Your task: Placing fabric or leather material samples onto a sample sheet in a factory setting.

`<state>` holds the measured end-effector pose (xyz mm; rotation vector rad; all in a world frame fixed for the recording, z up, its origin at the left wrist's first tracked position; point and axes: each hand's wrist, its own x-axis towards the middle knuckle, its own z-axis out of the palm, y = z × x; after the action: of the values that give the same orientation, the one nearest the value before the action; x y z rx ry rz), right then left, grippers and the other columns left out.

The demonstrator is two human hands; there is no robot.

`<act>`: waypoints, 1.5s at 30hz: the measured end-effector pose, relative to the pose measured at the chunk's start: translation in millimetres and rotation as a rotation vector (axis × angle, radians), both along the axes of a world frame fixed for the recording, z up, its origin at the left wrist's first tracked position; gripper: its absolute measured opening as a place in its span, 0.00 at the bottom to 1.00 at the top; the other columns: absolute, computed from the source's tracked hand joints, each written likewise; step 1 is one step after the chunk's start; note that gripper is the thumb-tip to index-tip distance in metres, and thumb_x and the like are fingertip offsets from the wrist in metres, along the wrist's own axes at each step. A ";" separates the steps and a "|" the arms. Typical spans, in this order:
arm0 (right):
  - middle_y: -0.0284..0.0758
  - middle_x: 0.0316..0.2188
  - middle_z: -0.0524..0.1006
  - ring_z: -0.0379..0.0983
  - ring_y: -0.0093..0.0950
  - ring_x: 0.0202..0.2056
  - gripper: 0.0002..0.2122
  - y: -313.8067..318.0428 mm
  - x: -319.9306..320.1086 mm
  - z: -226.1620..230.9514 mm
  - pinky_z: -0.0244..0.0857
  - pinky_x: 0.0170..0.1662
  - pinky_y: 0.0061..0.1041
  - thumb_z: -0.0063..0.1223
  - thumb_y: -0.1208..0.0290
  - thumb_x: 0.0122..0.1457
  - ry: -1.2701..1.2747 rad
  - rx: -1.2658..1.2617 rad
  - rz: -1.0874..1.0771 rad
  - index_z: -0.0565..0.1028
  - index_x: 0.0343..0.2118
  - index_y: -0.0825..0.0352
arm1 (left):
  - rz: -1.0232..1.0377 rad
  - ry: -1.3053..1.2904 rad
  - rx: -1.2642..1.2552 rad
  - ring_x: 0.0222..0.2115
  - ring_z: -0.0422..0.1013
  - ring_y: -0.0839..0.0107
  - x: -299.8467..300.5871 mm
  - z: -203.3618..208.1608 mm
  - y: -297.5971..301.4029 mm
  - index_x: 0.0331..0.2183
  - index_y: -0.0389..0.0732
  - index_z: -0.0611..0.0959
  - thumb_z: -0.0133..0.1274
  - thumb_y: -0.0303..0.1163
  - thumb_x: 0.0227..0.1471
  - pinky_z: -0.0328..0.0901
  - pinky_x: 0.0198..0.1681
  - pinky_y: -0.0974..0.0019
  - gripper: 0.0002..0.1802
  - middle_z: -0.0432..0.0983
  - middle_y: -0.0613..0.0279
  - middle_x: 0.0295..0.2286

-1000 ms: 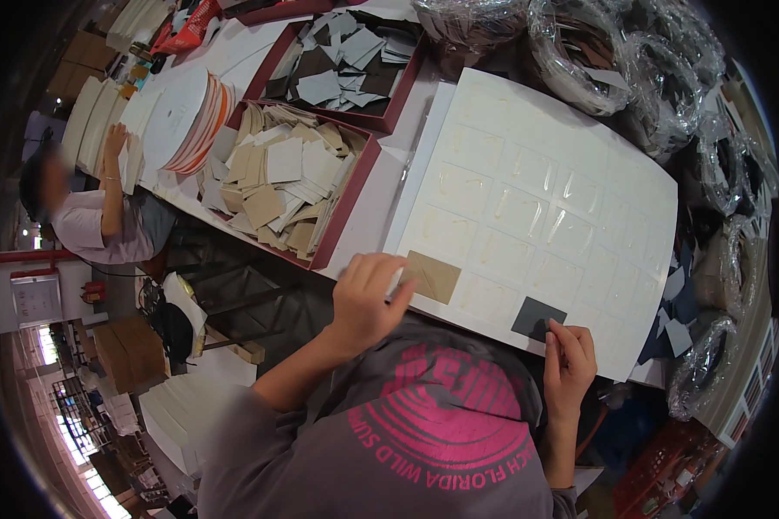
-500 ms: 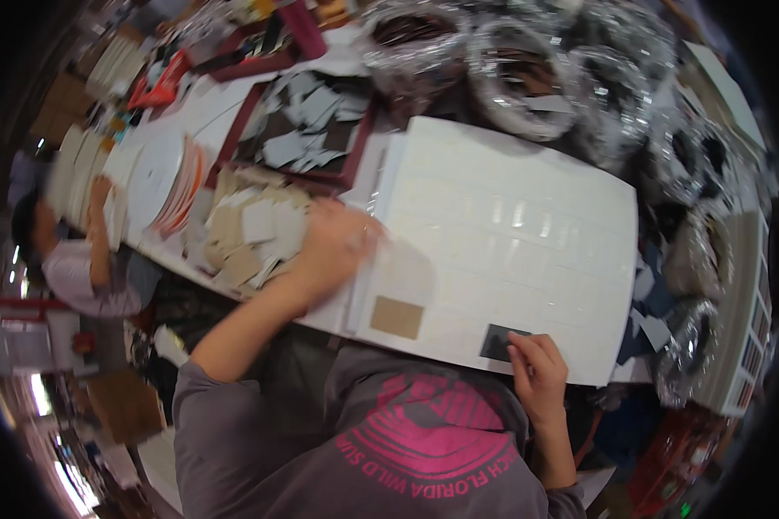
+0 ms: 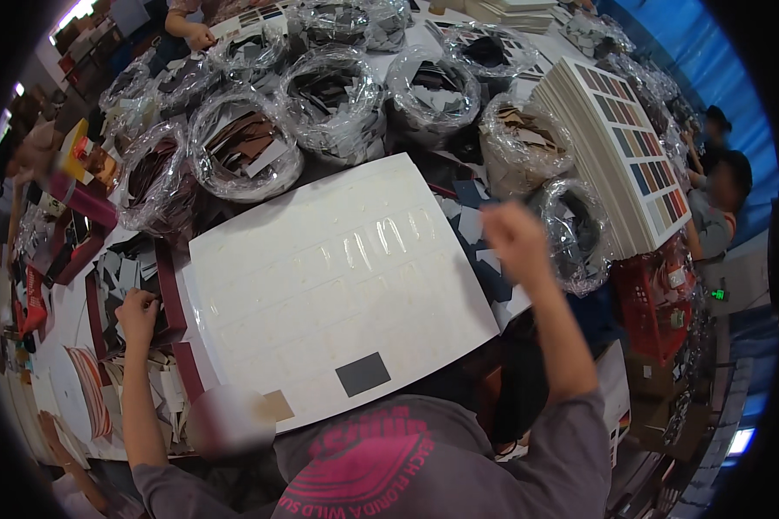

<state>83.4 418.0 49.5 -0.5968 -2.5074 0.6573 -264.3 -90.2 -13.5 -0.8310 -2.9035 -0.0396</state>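
**L hand [image 3: 138,313] & R hand [image 3: 518,244] on opp. sides of lg. white rectangular board [image 3: 320,294]**

Board lies on white desk [image 3: 56,346], rows of shiny clear streaks across it. Dark-grey rectangular swatch [image 3: 363,374] sits flat near its near edge, approx. mid; tan rectangular swatch [image 3: 277,405] at near-left corner, apart from the grey 1.

L hand: at open maroon box [image 3: 172,298] w/ dark & lt-grey flat pieces [image 3: 128,272], left of board. Fingers bent, partly closed; can't tell if a piece is held.

R hand: blurred, fingers curled in, by navy flat pieces [image 3: 493,284] right of board; can't tell if it holds anything.

Far side: clear-plastic-wrapped round bins [image 3: 336,99] w/ more pieces. Far right: thick stack of white colour-sample boards [image 3: 580,156].
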 end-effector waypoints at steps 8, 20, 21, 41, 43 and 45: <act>0.44 0.36 0.77 0.73 0.39 0.39 0.21 362.9 36.4 -50.4 0.64 0.43 0.36 0.51 0.53 0.53 -0.456 0.448 -0.634 0.77 0.40 0.67 | 0.028 -0.255 0.470 0.19 0.67 0.74 -27.2 -29.7 4.9 0.24 0.34 0.80 0.58 0.39 0.46 0.61 0.25 0.68 0.15 0.72 0.59 0.17; 0.38 0.42 0.76 0.72 0.36 0.44 0.15 311.4 -23.6 -48.4 0.64 0.45 0.30 0.49 0.63 0.56 0.070 0.394 -0.531 0.76 0.44 0.62 | 0.254 -0.528 1.344 0.25 0.68 0.84 147.0 30.1 18.9 0.39 0.37 0.76 0.56 0.23 0.47 0.63 0.30 0.81 0.13 0.72 0.72 0.25; 0.36 0.41 0.77 0.73 0.32 0.43 0.15 286.7 -27.6 -42.9 0.65 0.44 0.26 0.49 0.64 0.57 0.152 0.404 -0.502 0.75 0.45 0.64 | 0.306 -0.644 1.436 0.24 0.67 0.84 165.3 40.6 30.0 0.42 0.37 0.73 0.56 0.20 0.46 0.63 0.29 0.81 0.18 0.71 0.71 0.25; 0.37 0.45 0.69 0.69 0.20 0.38 0.09 -64.1 29.9 -42.1 0.66 0.39 0.17 0.47 0.81 0.58 0.359 -0.342 0.028 0.72 0.41 0.75 | 0.503 -0.993 1.315 0.12 0.64 0.83 220.0 1.3 52.8 0.32 0.33 0.74 0.54 0.27 0.51 0.58 0.15 0.79 0.08 0.70 0.66 0.15; 0.37 0.45 0.69 0.69 0.20 0.38 0.09 -68.4 27.2 -40.5 0.66 0.38 0.17 0.46 0.82 0.58 0.335 -0.358 0.028 0.72 0.41 0.75 | 0.505 -0.980 1.302 0.12 0.64 0.83 220.3 0.8 53.5 0.32 0.33 0.74 0.54 0.27 0.51 0.58 0.15 0.79 0.08 0.70 0.66 0.15; 0.37 0.45 0.69 0.69 0.19 0.37 0.09 -73.5 24.2 -40.4 0.66 0.36 0.16 0.45 0.84 0.58 0.311 -0.376 0.028 0.73 0.41 0.75 | 0.498 -0.964 1.298 0.12 0.65 0.83 221.1 -1.6 53.1 0.32 0.33 0.74 0.54 0.27 0.51 0.58 0.15 0.79 0.08 0.70 0.66 0.15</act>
<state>107.6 344.5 9.1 -0.5393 -2.1196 1.1519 -43.2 -37.1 -15.1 0.2544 -2.6039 -2.4173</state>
